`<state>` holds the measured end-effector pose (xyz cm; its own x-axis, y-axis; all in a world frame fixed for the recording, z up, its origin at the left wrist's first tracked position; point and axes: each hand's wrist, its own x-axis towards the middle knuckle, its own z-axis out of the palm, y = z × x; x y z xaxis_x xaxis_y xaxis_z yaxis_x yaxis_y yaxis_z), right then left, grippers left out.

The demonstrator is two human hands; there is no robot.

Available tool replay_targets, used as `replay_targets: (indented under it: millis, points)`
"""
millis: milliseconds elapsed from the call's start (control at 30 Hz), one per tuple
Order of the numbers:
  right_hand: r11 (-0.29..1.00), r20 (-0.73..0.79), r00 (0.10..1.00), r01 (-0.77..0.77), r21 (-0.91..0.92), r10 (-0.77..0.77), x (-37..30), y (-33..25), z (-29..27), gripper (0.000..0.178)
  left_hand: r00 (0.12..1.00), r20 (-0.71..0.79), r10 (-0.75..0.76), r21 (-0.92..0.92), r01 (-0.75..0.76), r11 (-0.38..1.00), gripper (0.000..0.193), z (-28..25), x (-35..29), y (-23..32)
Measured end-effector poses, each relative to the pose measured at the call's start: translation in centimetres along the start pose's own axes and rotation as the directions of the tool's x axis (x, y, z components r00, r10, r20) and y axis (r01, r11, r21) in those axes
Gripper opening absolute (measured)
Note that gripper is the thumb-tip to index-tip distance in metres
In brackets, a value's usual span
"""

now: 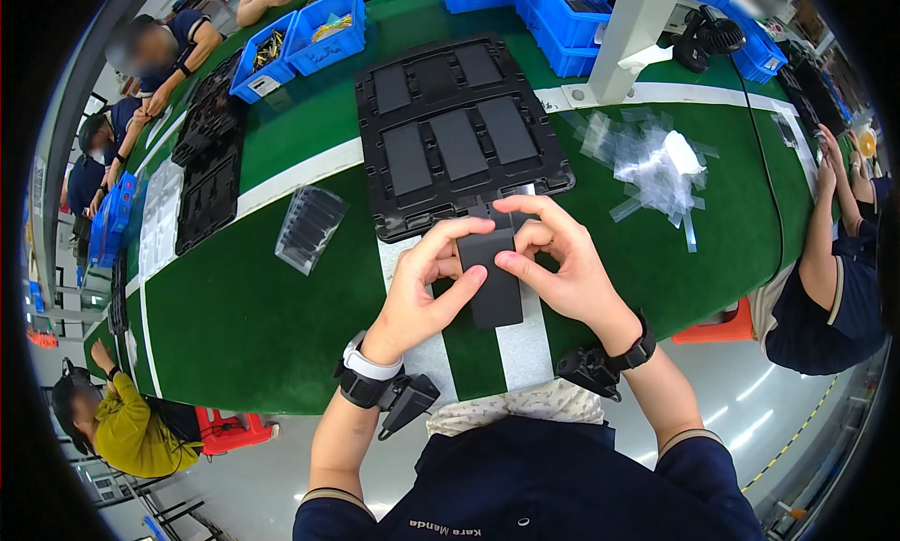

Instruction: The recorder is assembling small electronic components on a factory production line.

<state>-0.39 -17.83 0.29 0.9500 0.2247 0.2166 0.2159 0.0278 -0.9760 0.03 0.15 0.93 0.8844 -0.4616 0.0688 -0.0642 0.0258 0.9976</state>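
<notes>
Just in front of the black tray, both my hands grip a dark grey rectangular block [494,297] with a flat, smooth face. My left hand [422,293] has its thumb on the block's left side and its index finger curled over the far end. My right hand [569,271] presses its thumb on the near face, with the index finger stretched over the far end. Beyond my fingers lies the black moulded tray [377,208], holding several similar dark blocks [457,142] in its pockets. The block's far end is partly hidden by my fingers.
A heap of clear film strips [647,171] lies to the right, a clear plastic sheet [309,227] to the left. Blue bins [325,37] stand at the back. A metal post [630,49] rises from the green table [253,316]. Other people sit around it.
</notes>
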Motion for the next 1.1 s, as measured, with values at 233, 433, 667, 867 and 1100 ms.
replay_targets:
  millis: [233,433,667,867,1100]
  points:
    - [1.000,0.023,1.000,-0.009,0.007,0.009,0.1,0.2,-0.1,0.026,0.995,-0.102,-0.020,-0.022,0.018,1.000,0.036,0.1,0.0,0.2]
    - [1.000,-0.048,0.999,0.009,0.011,-0.008,0.3,0.4,-0.3,0.020,0.987,-0.158,-0.039,-0.049,0.032,0.998,0.035,0.5,0.3,0.3]
    - [0.995,0.019,0.997,-0.082,0.050,0.081,0.2,0.6,0.3,0.043,0.976,-0.216,-0.017,-0.085,-0.002,0.996,0.037,0.2,0.2,-0.5]
    - [0.992,0.119,0.986,-0.106,-0.073,0.114,3.1,0.3,-0.6,0.050,0.909,-0.414,-0.048,-0.146,-0.014,0.989,0.040,0.4,0.6,-1.0]
    - [0.867,-0.114,0.985,0.055,-0.496,-0.127,15.4,1.7,-2.1,0.036,0.983,-0.184,-0.024,-0.135,-0.001,0.991,0.025,-0.6,0.7,-2.0]
